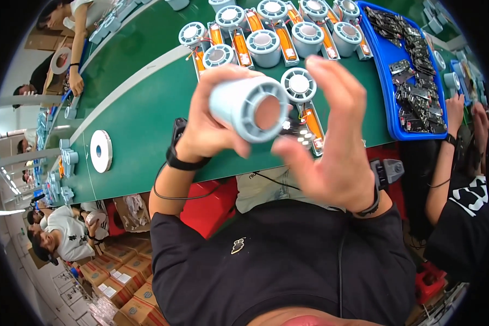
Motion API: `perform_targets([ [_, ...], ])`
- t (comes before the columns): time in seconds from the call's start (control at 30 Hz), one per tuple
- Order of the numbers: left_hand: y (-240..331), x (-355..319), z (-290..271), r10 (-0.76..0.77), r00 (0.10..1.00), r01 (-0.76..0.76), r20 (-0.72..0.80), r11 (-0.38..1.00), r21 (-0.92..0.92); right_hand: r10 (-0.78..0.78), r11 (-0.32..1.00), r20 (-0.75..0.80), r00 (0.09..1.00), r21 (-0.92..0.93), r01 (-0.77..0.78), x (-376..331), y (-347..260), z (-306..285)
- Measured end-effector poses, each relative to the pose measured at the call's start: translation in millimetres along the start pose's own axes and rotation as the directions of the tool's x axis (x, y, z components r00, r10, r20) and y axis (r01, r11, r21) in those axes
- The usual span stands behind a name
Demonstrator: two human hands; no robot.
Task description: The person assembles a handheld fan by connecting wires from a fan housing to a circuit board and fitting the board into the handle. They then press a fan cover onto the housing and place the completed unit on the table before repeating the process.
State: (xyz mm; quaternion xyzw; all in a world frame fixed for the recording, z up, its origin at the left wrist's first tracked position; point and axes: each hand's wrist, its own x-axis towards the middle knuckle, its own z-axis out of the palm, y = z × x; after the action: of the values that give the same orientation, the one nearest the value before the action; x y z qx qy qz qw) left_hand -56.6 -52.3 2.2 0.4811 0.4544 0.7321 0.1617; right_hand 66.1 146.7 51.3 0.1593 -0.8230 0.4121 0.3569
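Bright, even overhead light fell on the green conveyor belt [141, 103], with barely a shadow. Fluorescent tubes [5, 212] glared far left of it. Fisheye bent its edges; the right hand [331, 136] was motion-blurred.

Single head-worn fisheye view, looking steeply down past the wearer's chest onto the long green work table [141, 117]. Hands fill the near centre; table edges curve toward the rim.
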Motion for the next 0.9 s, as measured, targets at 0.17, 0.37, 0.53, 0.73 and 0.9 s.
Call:
perform_targets([
  [0.17, -1, 3, -12, -0.256, 0.966, 0.198, -0.046, 0.838, -0.509, 0.429, 0.586, 0.63, 0.648, 0.351, -0.73, -7, 17, -7],
  [0.37, -5, 0, -22, -0.281, 0.959, 0.22, -0.043, 0.831, -0.511, 0.318, 0.609, 0.686, 0.654, 0.381, -0.696, -2, 21, 9],
  [0.53, 1, 5, -12, -0.337, 0.937, 0.312, -0.088, 0.924, -0.219, 0.378, 0.474, 0.68, 0.629, 0.441, -0.762, -4, 24, 21],
  [0.73, -4, -2, 24, -0.338, 0.91, 0.32, -0.24, 0.941, -0.112, 0.462, 0.649, 0.411, 0.786, 0.447, -0.615, -7, 19, 30],
  [0.9, 5, -24, 40, -0.247, 0.877, 0.16, -0.412, 0.959, -0.235, 0.367, 0.787, 0.432, 0.824, 0.328, -0.523, -6, 10, 31],
])
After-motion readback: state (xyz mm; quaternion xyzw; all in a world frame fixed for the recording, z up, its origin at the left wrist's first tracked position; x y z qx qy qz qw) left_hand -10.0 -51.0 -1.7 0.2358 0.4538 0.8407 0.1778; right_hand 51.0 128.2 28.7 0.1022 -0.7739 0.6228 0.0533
